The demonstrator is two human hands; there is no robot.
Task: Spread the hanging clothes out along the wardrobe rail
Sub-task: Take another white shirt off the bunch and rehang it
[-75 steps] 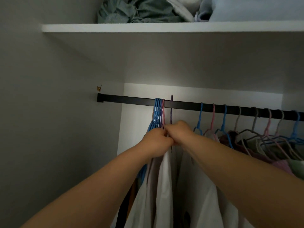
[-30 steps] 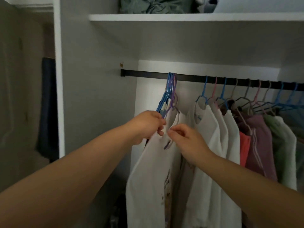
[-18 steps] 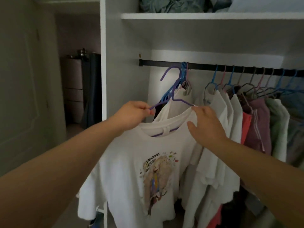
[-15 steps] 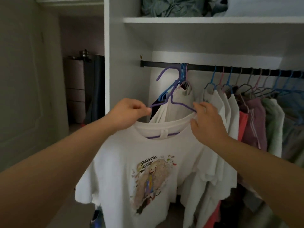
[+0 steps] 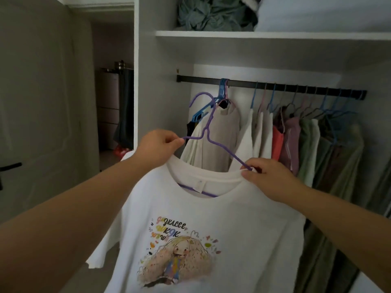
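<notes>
Right now the white printed T-shirt (image 5: pixel 211 229) is off the rail, held up in front of the wardrobe on a purple hanger (image 5: pixel 208 132). The left hand (image 5: pixel 157 146) pinches the hanger's left arm, and the right hand (image 5: pixel 268 176) pinches its right arm together with the collar. The hanger's hook points up, clear of the black rail (image 5: pixel 296 88).

Risks, as I judge them: the wide neck could slip off the hanger on the left side, where only the wire is held; and the free hook could snag the bunched blue hangers (image 5: pixel 222 92) if it is rehung close to them, leaving the clump as tight as it is.

Counted: one shirt in hand, one purple hanger, two hands, one rail. The bunched hooks number perhaps four or five; I cannot tell exactly. To their right, roughly ten separate hooks carry clothes (image 5: pixel 306 140) spaced along the rail. Above, a shelf (image 5: pixel 275 35) holds folded bedding (image 5: pixel 211 13).
</notes>
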